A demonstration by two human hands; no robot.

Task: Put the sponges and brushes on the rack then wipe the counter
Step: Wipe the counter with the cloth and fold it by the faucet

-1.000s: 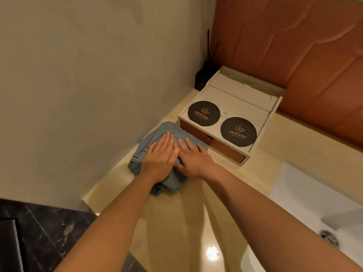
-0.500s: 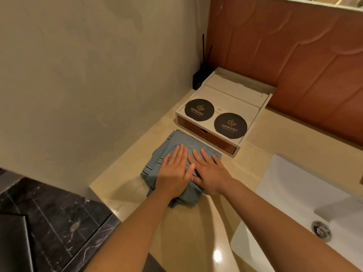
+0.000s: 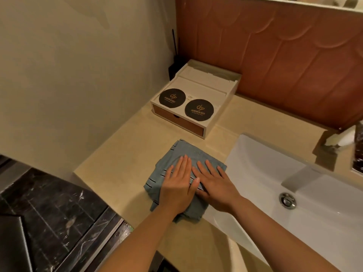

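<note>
A folded blue-grey cloth point(image 3: 182, 154) with dark stripes lies on the beige counter point(image 3: 125, 152), close to the left edge of the sink. My left hand point(image 3: 177, 188) presses flat on the cloth with straight fingers. My right hand point(image 3: 213, 183) lies flat beside it, fingers straight, thumb tucked under the left hand's edge. Both hands cover the cloth's near half. No sponges or brushes show in this view.
A white box point(image 3: 216, 99) with a brown drawer front and two black round coasters point(image 3: 199, 110) stands behind the cloth against the brown wall panel. A black diffuser point(image 3: 173, 65) sits in the corner. The white sink point(image 3: 294, 193) with drain and faucet is on the right; dark marble floor lies left.
Both hands have slid the cloth toward me and rightward, away from the white box and the wall, until it nears the sink's edge.
</note>
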